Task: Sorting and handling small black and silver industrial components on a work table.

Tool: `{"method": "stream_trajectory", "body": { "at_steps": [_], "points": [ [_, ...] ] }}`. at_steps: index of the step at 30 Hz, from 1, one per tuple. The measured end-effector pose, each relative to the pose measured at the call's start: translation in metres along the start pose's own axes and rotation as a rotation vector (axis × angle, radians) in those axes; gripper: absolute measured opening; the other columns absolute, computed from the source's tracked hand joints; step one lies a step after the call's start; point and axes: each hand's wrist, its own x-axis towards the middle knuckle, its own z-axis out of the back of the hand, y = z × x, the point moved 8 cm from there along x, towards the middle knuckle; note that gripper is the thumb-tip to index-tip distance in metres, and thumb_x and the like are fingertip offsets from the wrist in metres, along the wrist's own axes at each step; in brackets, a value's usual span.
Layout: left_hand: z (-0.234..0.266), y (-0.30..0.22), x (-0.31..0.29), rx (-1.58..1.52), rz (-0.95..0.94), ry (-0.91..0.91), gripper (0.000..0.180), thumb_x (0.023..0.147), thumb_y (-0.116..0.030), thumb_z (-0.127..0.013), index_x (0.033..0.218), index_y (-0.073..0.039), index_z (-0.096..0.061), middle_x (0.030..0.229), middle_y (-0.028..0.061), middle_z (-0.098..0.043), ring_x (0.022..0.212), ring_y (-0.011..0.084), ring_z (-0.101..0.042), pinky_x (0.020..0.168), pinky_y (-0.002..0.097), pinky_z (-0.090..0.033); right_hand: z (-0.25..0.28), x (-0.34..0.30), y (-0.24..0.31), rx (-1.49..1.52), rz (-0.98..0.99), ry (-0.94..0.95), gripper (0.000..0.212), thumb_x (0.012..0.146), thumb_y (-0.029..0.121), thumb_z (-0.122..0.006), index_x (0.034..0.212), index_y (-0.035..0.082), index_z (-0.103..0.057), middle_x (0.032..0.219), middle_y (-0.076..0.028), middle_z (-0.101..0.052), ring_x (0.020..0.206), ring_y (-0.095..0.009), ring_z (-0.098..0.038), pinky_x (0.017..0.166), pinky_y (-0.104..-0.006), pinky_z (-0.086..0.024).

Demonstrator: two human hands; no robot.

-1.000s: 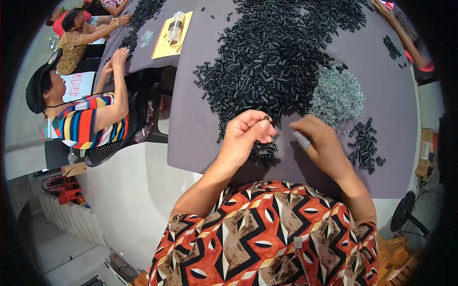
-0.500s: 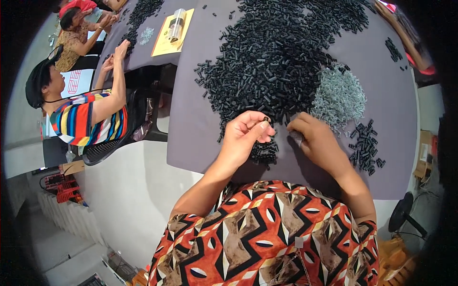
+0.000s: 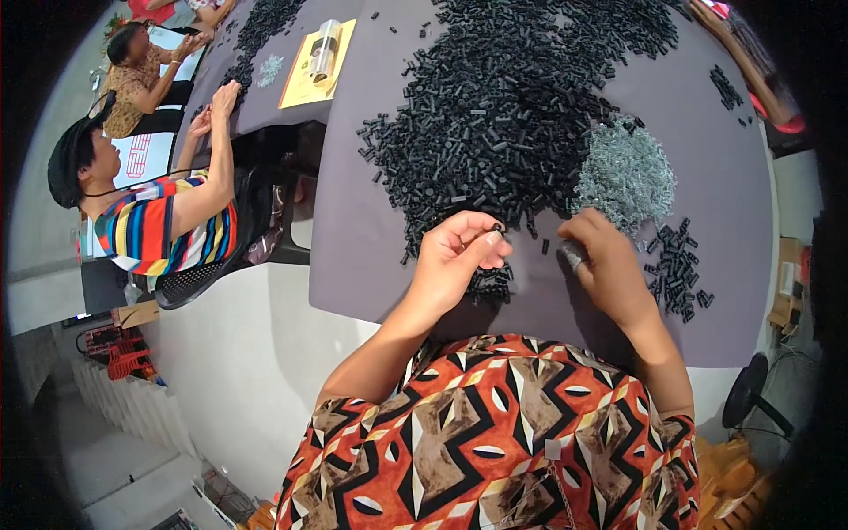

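My left hand (image 3: 459,254) pinches a small black cylinder piece (image 3: 497,228) between thumb and fingertips, above the table's near part. To its right, my right hand (image 3: 608,265) is held with curled fingers, thumb drawn in. Something pale shows by its thumb; what the fingertips hold, if anything, is hidden. A large heap of black cylinder pieces (image 3: 486,146) spreads beyond both hands. Beside it, just past my right hand, lies a pile of small clear pieces (image 3: 625,172). A few black pieces are loose between the hands, and a small cluster sits under the left one.
A smaller group of black pieces (image 3: 678,272) lies right of my right hand on the grey tabletop (image 3: 353,265). At the far left, a clear cylinder container (image 3: 324,51) rests on a yellow sheet (image 3: 300,87). A co-worker in stripes (image 3: 168,216) sits at the left; another person's arm (image 3: 751,71) reaches in far right.
My right hand has moved right, away from my left hand and closer to the clear pieces. My left hand stays nearly in place, keeping the black cylinder piece pinched.
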Motion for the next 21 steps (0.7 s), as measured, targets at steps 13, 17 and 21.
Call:
{"method": "stream_trajectory", "body": {
  "at_steps": [13,17,21],
  "points": [
    [-0.017,0.006,-0.004,0.030,0.022,0.050,0.015,0.100,-0.005,-0.058,0.113,0.000,-0.060,0.097,0.0070,-0.071,0.087,0.0118,-0.068,0.077,0.0260,-0.056,-0.027,0.002,0.006,-0.234,0.073,0.040,0.012,0.081,0.001,-0.058,0.093,0.002,-0.059,0.090,-0.015,-0.055,0.086,-0.036,-0.062,0.072,-0.0447,-0.051],
    [-0.021,0.010,-0.005,0.122,0.039,0.068,0.015,0.100,-0.004,-0.057,0.113,0.001,-0.060,0.099,0.0052,-0.069,0.089,0.0113,-0.067,0.077,0.0256,-0.055,-0.024,-0.002,0.008,-0.235,0.061,0.028,0.012,0.082,0.001,-0.058,0.094,0.003,-0.059,0.090,-0.015,-0.055,0.086,-0.036,-0.062,0.073,-0.0442,-0.050],
    [-0.027,0.014,-0.005,0.244,0.065,0.123,0.015,0.100,-0.004,-0.057,0.114,0.001,-0.059,0.099,0.0042,-0.068,0.089,0.0103,-0.067,0.077,0.0242,-0.054,-0.019,-0.003,0.000,-0.138,0.030,0.047,0.018,0.079,-0.002,-0.061,0.097,0.002,-0.060,0.091,-0.015,-0.056,0.086,-0.034,-0.062,0.073,-0.0425,-0.050]
  ]
}}
